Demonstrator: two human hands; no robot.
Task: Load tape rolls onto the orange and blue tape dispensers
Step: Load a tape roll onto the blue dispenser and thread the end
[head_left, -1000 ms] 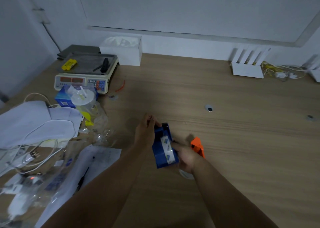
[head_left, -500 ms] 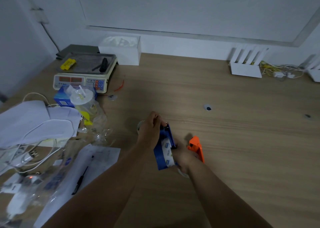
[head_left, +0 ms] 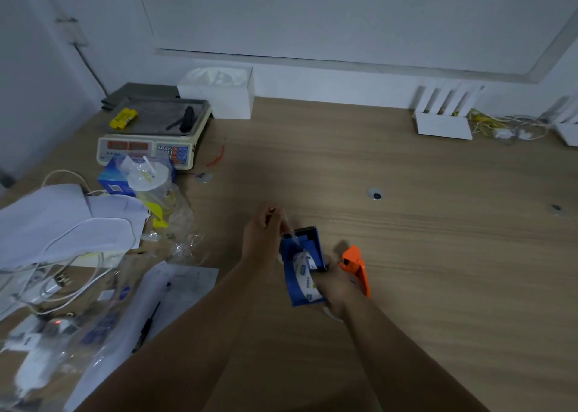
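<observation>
A blue tape dispenser [head_left: 309,249] is held over the wooden table [head_left: 406,255], with a white-labelled tape roll [head_left: 304,274] seated in it. My right hand [head_left: 336,286] grips the dispenser from its near right side. My left hand [head_left: 262,236] is at the dispenser's far left end, fingers pinched on what looks like the clear tape end [head_left: 289,228] drawn up from the roll. The orange tape dispenser [head_left: 355,266] lies on the table just right of my right hand; whether it holds a roll is hidden.
A weighing scale [head_left: 150,136] with yellow and black items stands at the far left, a white box [head_left: 219,91] behind it. A plastic cup [head_left: 150,183], papers [head_left: 62,221], cables and plastic bags crowd the left side. White racks [head_left: 444,114] and wires sit at the far right.
My left hand has shifted up and left from the blue dispenser's end, drawing the tape end with it. The dispenser tilted slightly; the orange dispenser stayed put.
</observation>
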